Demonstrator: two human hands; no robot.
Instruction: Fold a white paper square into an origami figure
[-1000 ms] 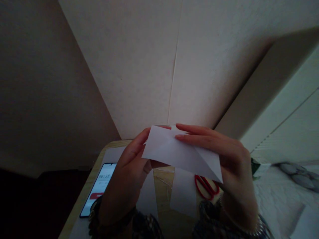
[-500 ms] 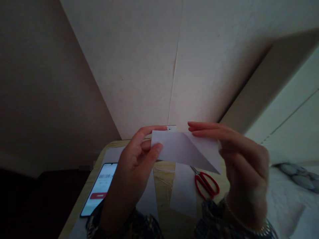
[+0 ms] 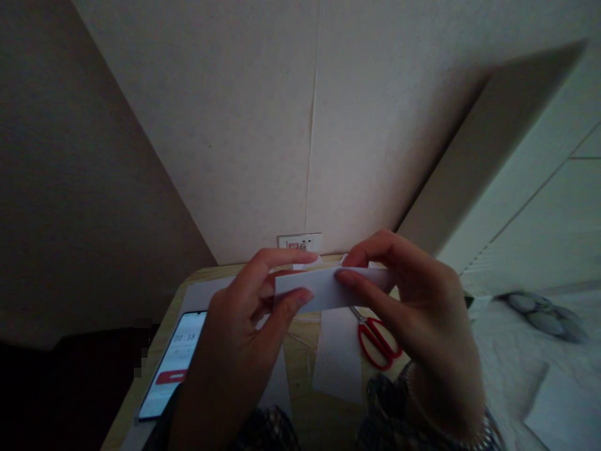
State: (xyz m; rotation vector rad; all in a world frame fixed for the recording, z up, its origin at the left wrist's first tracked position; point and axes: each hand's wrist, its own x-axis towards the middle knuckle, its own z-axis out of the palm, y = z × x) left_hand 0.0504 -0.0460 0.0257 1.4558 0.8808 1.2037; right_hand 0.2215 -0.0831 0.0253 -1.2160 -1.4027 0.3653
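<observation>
A folded piece of white paper [image 3: 322,293] is held up above the table as a narrow strip, its long side running left to right. My left hand [image 3: 256,307] pinches its left end, thumb in front and fingers behind. Toward the right part, my right hand [image 3: 408,294] grips the top edge between thumb and index finger. The palm and other fingers of that hand hide the strip's right end. Below lie red-handled scissors [image 3: 378,341], their blades partly behind the paper. A white paper sheet [image 3: 338,363] rests on the table beside them.
A phone [image 3: 173,366] showing a timer lies at the table's left, partly behind my left forearm. More white paper and thin scraps are on the wooden table [image 3: 300,410]. The wall behind carries a socket [image 3: 300,241]. Pale bedding [image 3: 511,357] is at the right.
The paper, wider with a slanted fold before, now shows as a narrow strip. My right hand has moved left and closed on its top edge. The view has shifted slightly.
</observation>
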